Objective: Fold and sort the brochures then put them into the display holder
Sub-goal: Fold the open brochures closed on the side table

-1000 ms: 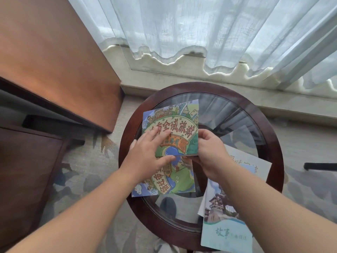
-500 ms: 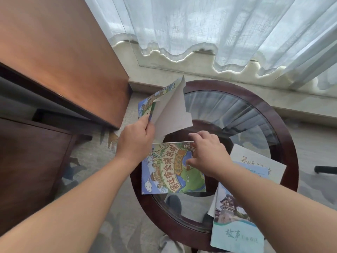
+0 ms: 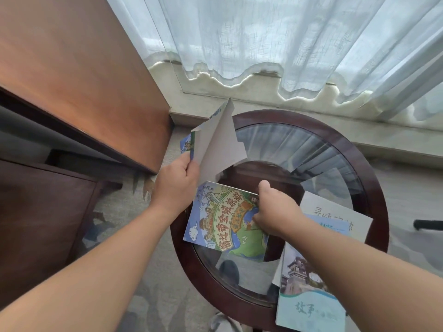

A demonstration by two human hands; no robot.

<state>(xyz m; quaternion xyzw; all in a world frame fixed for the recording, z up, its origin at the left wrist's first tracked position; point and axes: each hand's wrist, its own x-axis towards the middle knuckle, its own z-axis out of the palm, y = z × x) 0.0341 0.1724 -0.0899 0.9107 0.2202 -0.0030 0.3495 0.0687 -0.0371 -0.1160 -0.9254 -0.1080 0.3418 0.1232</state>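
My left hand [image 3: 178, 180] grips a brochure [image 3: 217, 147] lifted upright over the table's left side, its grey blank back facing me and a strip of coloured print at its left edge. A second colourful map brochure [image 3: 223, 224] with red and yellow lettering is tilted over the round glass-topped table [image 3: 374, 178]. My right hand [image 3: 275, 212] holds its right edge with curled fingers. Several pale blue and white brochures [image 3: 309, 305] with a tower picture lie stacked at the table's right front. No display holder is in view.
A brown wooden cabinet [image 3: 79, 87] stands close on the left, with a darker desk front [image 3: 40, 221] below it. Sheer white curtains [image 3: 287, 39] hang behind the table above a pale sill. Patterned carpet [image 3: 153, 283] covers the floor. A dark bar [image 3: 429, 224] shows at the far right.
My left hand has lifted the upper brochure off the lower one and raised it up to the left. My right hand moved from pressing the lower brochure to gripping its right edge.
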